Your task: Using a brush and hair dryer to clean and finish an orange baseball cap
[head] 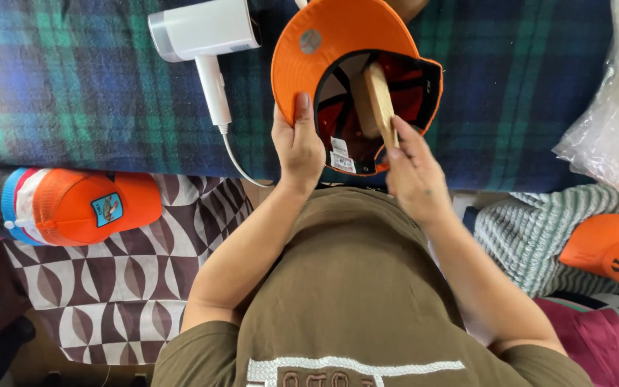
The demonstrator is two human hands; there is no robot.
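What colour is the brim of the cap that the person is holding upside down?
Orange. The cap shows this best in the head view, with the left hand gripping its brim.

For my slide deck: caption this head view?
Left hand grips an upturned orange cap while right hand holds a wooden block inside.

Cap (338, 43): orange, flat brim, upside down, dark lining w/ white tags showing; brim edge under left hand (296, 147); wooden block (377, 104): pale, slim, tilted inside crown, lower end at right hand (413, 172) fingertips.
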